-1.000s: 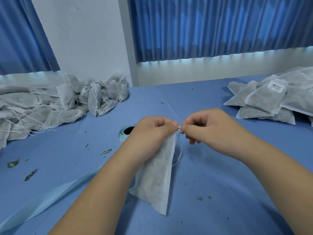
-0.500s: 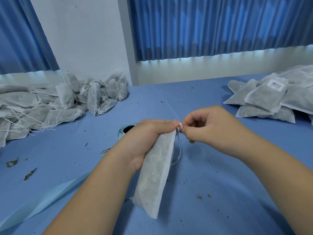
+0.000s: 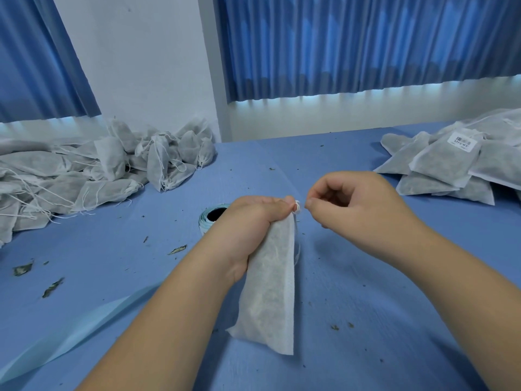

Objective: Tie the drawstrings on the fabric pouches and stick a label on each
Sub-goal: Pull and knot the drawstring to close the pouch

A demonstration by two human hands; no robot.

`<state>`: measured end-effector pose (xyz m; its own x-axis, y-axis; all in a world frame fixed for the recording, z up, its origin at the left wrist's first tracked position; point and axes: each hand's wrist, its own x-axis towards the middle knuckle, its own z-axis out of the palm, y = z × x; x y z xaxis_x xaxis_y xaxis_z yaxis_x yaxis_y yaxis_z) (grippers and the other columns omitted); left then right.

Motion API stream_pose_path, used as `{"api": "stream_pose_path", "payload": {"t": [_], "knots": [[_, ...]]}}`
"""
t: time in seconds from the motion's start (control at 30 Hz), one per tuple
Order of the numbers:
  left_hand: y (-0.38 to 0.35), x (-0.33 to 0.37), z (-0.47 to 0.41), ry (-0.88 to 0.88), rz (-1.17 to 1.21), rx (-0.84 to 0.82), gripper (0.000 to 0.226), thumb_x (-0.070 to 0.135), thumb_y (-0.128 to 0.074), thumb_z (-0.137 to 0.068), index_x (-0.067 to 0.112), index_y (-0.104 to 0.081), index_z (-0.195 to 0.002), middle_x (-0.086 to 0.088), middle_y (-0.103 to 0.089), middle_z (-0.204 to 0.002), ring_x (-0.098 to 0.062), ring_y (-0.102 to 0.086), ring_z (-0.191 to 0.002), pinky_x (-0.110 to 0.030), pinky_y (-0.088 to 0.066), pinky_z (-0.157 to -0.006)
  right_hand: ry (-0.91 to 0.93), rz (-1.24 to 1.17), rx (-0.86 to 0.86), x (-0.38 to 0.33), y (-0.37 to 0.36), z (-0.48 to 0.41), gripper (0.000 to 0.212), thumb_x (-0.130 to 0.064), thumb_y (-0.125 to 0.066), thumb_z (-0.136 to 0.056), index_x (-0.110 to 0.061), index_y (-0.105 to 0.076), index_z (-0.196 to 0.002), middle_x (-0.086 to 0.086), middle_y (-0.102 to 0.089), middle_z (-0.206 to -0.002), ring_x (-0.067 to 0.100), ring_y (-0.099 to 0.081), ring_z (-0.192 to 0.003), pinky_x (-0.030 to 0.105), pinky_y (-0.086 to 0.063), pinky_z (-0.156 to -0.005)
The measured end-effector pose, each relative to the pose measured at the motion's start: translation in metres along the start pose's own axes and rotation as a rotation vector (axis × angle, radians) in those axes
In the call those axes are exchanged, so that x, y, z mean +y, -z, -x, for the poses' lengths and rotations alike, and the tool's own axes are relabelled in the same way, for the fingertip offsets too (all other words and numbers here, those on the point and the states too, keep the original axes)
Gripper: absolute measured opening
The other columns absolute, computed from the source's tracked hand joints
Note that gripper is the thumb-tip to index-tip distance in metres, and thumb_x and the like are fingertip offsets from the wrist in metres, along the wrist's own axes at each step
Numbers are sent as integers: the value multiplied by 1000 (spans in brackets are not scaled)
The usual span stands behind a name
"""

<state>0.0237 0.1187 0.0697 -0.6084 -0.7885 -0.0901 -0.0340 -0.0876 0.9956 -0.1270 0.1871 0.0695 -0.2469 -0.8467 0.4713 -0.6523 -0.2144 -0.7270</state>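
My left hand [image 3: 253,218] grips the gathered neck of a white fabric pouch [image 3: 272,292], which hangs down from it to the blue table [image 3: 366,320]. A small white drawstring knot [image 3: 297,206] sticks out at my left thumb tip. Just right of the knot, my right hand [image 3: 361,210] has its fingers curled, with thumb and forefinger pinching the drawstring. A loop of string hangs along the pouch's right edge. A light-blue label roll [image 3: 211,218] lies behind my left hand, partly hidden.
A heap of untied pouches with loose strings [image 3: 84,176] fills the far left. A stack of flat pouches [image 3: 451,170], the top one bearing a barcode label [image 3: 462,141], lies at the far right. A pale-blue backing strip [image 3: 70,334] trails off lower left. Dried leaf bits dot the table.
My right hand has drawn slightly to the right, away from my left thumb. The pouch has swung from slanting to nearly straight down.
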Motion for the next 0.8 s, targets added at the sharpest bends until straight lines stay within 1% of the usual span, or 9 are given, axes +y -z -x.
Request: {"api": "stream_pose_path", "payload": {"t": [0.07,0.2,0.3,0.5,0.67,0.8], "knots": [[0,0,0,-6,-7,9,36,20,-64,-93,17,-70,-57,4,-55,-47,-8,-52,-38,-13,-40,-41,12,-5,-14,-1,-2,1,15,-13,-65,-78,-19,-67,-65,-12,-57,-53,1,-48,-49,9,-38,-50],[-1,0,0,-22,-26,20,37,20,-63,-93,18,-69,-56,6,-54,-47,-7,-50,-38,-13,-39,-40,24,-6,-46,0,-5,3,12,-22,-66,-76,-22,-68,-65,-15,-58,-53,-1,-49,-49,8,-37,-50],[-1,0,0,-37,-46,37,34,21,-64,-93,17,-68,-59,6,-54,-48,-6,-50,-39,-13,-39,-41,21,-3,-38,1,-5,3,11,-29,-66,-74,-24,-69,-65,-14,-60,-55,-2,-50,-50,8,-38,-51],[-2,-2,0,-53,-96,52,36,23,-65,-92,21,-69,-56,9,-55,-48,-4,-51,-40,-14,-39,-42,4,53,-14,4,-8,1,15,-27,-72,-78,-26,-69,-64,-16,-61,-57,-3,-51,-51,7,-38,-52],[-4,-3,-1,-75,-145,70,37,26,-67,-90,26,-71,-54,12,-59,-50,-1,-55,-44,-17,-41,-47,-19,78,-42,6,-6,0,13,-28,-72,-81,-25,-71,-68,-18,-62,-57,-3,-54,-53,8,-40,-54],[-2,-3,-1,-83,-148,73,34,26,-70,-88,25,-71,-54,10,-57,-49,-3,-52,-43,-15,-40,-44,-39,108,-58,6,-7,0,13,-25,-70,-84,-24,-72,-71,-14,-66,-64,3,-62,-59,13,-45,-53]]}}
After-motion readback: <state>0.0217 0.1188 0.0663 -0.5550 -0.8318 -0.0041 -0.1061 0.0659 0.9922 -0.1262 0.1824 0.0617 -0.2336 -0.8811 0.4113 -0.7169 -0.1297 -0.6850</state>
